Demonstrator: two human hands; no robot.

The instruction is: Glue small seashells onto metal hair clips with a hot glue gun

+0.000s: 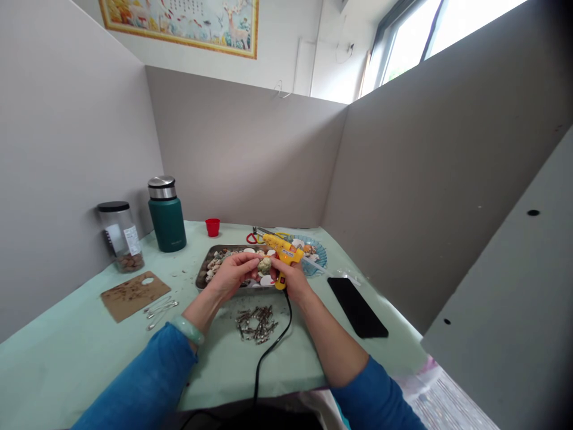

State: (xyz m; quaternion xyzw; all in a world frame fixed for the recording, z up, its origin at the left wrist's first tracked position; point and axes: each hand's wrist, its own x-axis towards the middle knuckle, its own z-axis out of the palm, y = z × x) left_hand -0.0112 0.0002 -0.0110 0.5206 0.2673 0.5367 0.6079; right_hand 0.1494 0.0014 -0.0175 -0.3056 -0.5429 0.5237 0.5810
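A yellow glue gun (pixel 287 251) is in my right hand (pixel 292 278), its nozzle pointing up and left and its black cord running down to the table's front edge. My left hand (pixel 233 273) is closed in a pinch beside a small greenish, rough piece (pixel 264 266) between the two hands; what its fingertips hold is too small to name. Both hands are over a metal tray (pixel 200 276) of shells and stones. Nearer me lies a pile of small metal clips (pixel 256 324).
To the left stand a green flask (pixel 167 218), a jar (pixel 122 239) and a red cup (pixel 212 227), with a brown board (pixel 135 296) and safety pins (pixel 160 309) nearer. A blue plate (pixel 321 254), scissors (pixel 253 237) and a black phone (pixel 357 307) are behind and right.
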